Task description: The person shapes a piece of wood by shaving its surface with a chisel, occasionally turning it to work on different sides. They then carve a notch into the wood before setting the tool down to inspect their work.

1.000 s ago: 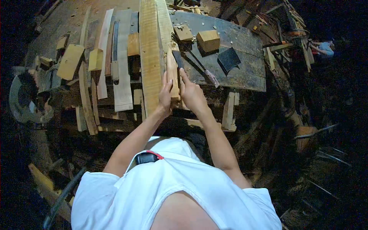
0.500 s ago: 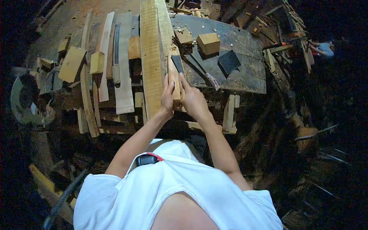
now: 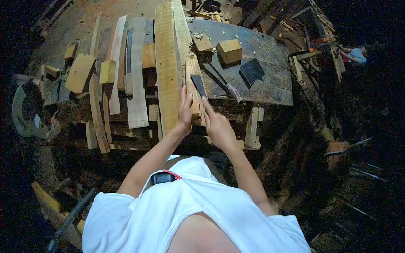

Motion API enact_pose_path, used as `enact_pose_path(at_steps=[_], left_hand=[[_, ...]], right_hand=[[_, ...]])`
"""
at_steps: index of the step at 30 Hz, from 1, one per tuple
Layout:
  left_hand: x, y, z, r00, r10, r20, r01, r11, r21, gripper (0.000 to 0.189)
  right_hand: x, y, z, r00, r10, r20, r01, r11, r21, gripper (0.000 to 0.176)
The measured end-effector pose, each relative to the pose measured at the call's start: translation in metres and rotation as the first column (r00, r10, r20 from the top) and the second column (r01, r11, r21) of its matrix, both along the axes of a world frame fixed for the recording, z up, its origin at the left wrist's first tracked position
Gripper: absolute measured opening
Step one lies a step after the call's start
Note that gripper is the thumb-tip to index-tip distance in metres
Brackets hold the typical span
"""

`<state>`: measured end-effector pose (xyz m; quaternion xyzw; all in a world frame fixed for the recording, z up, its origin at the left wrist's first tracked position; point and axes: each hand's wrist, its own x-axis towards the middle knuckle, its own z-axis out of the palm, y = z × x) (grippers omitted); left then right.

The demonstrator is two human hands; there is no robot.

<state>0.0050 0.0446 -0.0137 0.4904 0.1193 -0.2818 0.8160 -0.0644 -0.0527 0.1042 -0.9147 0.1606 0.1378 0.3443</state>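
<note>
My left hand (image 3: 184, 111) grips the near end of a narrow wooden piece (image 3: 193, 78) that lies lengthwise at the workbench's left edge, beside a long thick plank (image 3: 166, 55). My right hand (image 3: 216, 122) holds a flat dark blade (image 3: 198, 85) pressed on top of that wooden piece, its edge pointing away from me. Both hands sit close together at the piece's near end.
The dark workbench (image 3: 270, 80) carries a wooden block (image 3: 229, 50), a smaller block (image 3: 202, 42), a dark square sheet (image 3: 252, 69) and a long tool (image 3: 221, 80). Boards and offcuts (image 3: 126, 71) lie to the left. A circular saw blade (image 3: 25, 111) is far left. Another person (image 3: 356, 54) is at the upper right.
Both hands and the dark blade have drawn back toward me along the wooden piece. The piece itself and the bench items have stayed put.
</note>
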Motion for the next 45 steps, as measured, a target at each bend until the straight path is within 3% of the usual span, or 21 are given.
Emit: enact_pose_path(at_steps=[2,4,5,9,12,13,16,17,18,21,25,27,30,32,34,35,37,40,42,44,45], left_hand=[[-0.003,0.002,0.000,1.000,0.001,-0.015,-0.001,1.000,-0.027,0.057],[-0.001,0.003,-0.005,0.990,-0.046,0.132,0.043,0.999,0.026,0.058],[-0.001,0.002,-0.002,0.999,-0.045,0.028,0.045,0.999,-0.024,0.058],[0.000,-0.001,-0.002,0.998,-0.007,0.063,0.006,1.000,0.007,0.060],[0.006,0.003,-0.051,0.974,0.001,0.225,-0.006,1.000,0.018,0.058],[-0.002,0.001,0.004,0.994,-0.016,0.113,0.016,1.000,-0.002,0.058],[-0.005,0.002,-0.004,0.994,-0.026,0.103,0.028,1.000,-0.011,0.059],[-0.004,0.001,-0.005,0.984,-0.052,0.169,0.036,0.995,0.095,0.059],[-0.005,0.000,-0.002,0.983,-0.058,0.175,0.042,0.995,0.096,0.059],[-0.003,-0.004,0.013,0.998,0.003,0.062,0.001,0.999,-0.054,0.059],[-0.001,0.000,0.000,1.000,-0.006,0.015,0.005,0.998,0.068,0.058],[-0.002,0.003,-0.004,1.000,-0.005,0.000,0.005,0.999,0.042,0.057],[-0.003,0.002,0.030,0.999,-0.041,0.007,0.041,0.998,-0.052,0.054],[0.003,0.006,0.048,0.978,-0.143,-0.151,0.146,0.989,0.010,0.050],[0.005,0.007,0.025,0.975,-0.171,-0.144,0.173,0.985,0.001,0.052],[0.005,0.004,0.008,0.992,-0.107,-0.068,0.108,0.994,0.011,0.053],[0.003,0.005,0.006,0.998,-0.055,0.011,0.054,0.998,0.009,0.057],[0.000,0.007,0.017,0.998,-0.050,-0.046,0.045,0.993,-0.106,0.057],[0.003,0.009,0.012,0.997,-0.079,0.014,0.080,0.995,-0.063,0.057],[0.006,0.016,0.033,0.967,-0.230,-0.105,0.231,0.973,-0.004,0.056],[0.005,0.016,0.021,0.971,-0.216,-0.099,0.213,0.976,-0.040,0.055]], right_hand=[[-0.012,0.000,0.003,0.999,-0.004,-0.034,0.004,1.000,0.008,0.047],[-0.005,-0.005,-0.005,0.999,0.009,0.037,-0.009,1.000,0.005,0.046],[0.009,-0.006,-0.008,1.000,-0.016,0.004,0.016,1.000,-0.015,0.046],[0.034,-0.011,-0.018,0.999,-0.036,0.019,0.036,0.999,0.002,0.047],[0.000,-0.005,0.000,1.000,0.009,-0.020,-0.009,1.000,-0.021,0.048],[-0.008,-0.004,0.009,0.998,0.016,-0.064,-0.017,1.000,-0.011,0.048],[-0.005,-0.005,0.001,1.000,-0.004,0.002,0.004,1.000,-0.003,0.047],[0.006,-0.007,-0.005,0.999,-0.030,-0.013,0.030,1.000,-0.004,0.045],[0.017,-0.009,-0.008,0.999,-0.037,-0.007,0.037,0.999,-0.004,0.045],[0.035,-0.008,-0.008,0.996,-0.065,-0.053,0.065,0.998,0.001,0.045],[-0.008,-0.004,0.000,1.000,-0.006,-0.026,0.005,1.000,-0.025,0.045],[-0.007,-0.004,-0.001,1.000,-0.002,-0.022,0.002,1.000,-0.022,0.045],[0.016,-0.010,-0.014,0.999,-0.029,0.018,0.029,0.999,-0.038,0.046],[0.036,-0.010,-0.013,0.998,-0.045,-0.045,0.045,0.999,-0.011,0.047],[0.024,-0.006,-0.003,0.999,-0.027,-0.023,0.027,1.000,-0.010,0.047],[0.010,-0.004,0.003,1.000,-0.011,-0.021,0.011,1.000,-0.015,0.047],[-0.010,-0.001,0.008,0.998,0.038,-0.049,-0.040,0.998,-0.047,0.047],[-0.003,-0.003,0.002,0.999,0.020,0.025,-0.019,0.999,-0.030,0.047],[0.025,-0.009,-0.016,0.999,0.001,0.045,0.002,0.998,-0.060,0.046],[0.052,-0.013,-0.020,1.000,-0.012,-0.013,0.011,0.999,-0.049,0.046],[0.055,-0.013,-0.023,1.000,-0.014,-0.014,0.013,0.998,-0.058,0.046]])
